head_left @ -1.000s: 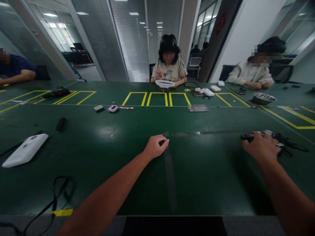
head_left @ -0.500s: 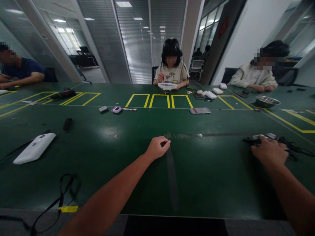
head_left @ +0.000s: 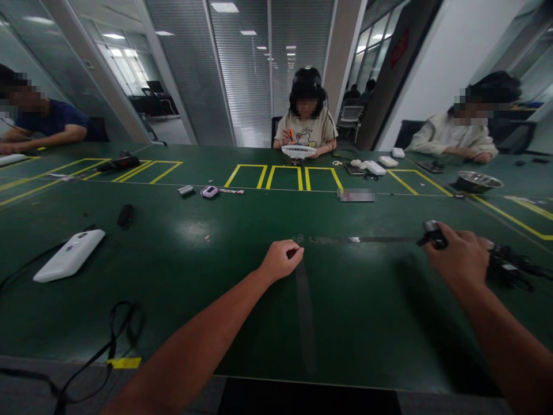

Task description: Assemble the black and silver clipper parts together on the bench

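Observation:
My left hand (head_left: 283, 259) rests on the green table (head_left: 358, 323), curled into a closed fist with fingertips against the thumb. Whatever may be inside it is hidden in shadow. At the right, my right hand (head_left: 462, 256) is raised off the table and grips a small black-and-silver object (head_left: 434, 235) between thumb and fingers; its kind is not clear. Just to the right of that hand lies a tangled pile of black cable-like pieces (head_left: 512, 266), partly covered by the hand.
A white power-bank-like device (head_left: 71, 255), a black strap (head_left: 113, 328) and a small black item (head_left: 125, 215) lie at left. Farther back are a purple case (head_left: 209, 192), a blurred flat rectangle (head_left: 356, 195) and a metal bowl (head_left: 478, 181). Several people sit opposite.
My right hand has lifted from the dark pile and moved slightly left, with the black-and-silver object in its grip. My left hand stays put. The view has shifted a little.

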The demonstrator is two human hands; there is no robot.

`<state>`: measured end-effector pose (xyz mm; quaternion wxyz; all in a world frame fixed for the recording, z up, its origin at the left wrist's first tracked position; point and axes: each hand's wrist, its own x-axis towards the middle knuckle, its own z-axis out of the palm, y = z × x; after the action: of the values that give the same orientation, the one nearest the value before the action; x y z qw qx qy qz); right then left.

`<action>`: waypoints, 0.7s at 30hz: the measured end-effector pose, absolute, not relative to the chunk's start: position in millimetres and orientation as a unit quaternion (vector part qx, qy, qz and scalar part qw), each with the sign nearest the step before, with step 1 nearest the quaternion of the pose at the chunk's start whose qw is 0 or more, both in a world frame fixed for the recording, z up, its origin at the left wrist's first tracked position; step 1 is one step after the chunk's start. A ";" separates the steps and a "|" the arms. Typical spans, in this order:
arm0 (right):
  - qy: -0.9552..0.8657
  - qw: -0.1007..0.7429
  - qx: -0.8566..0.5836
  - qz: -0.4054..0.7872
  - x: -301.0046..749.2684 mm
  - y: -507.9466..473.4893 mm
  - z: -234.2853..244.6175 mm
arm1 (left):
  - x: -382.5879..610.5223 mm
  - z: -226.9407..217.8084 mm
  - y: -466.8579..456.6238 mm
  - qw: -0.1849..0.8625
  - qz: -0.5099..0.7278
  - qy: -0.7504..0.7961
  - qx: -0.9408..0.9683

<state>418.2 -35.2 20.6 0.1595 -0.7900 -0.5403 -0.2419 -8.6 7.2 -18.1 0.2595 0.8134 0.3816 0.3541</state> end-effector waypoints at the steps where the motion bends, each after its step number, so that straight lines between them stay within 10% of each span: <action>1: -0.560 0.169 -0.773 -0.245 403.2 -31.7 25.9 | -8.3 -18.1 7.2 0.258 0.356 0.380 0.814; 21: -0.783 0.390 -0.479 0.068 203.6 -33.1 2.9 | 9.2 -24.6 8.1 0.248 0.360 0.331 0.836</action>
<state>203.6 -33.1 2.9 0.3901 -0.4793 -0.7832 0.0684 9.2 8.1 -24.6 0.2485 0.8360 0.3310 0.3602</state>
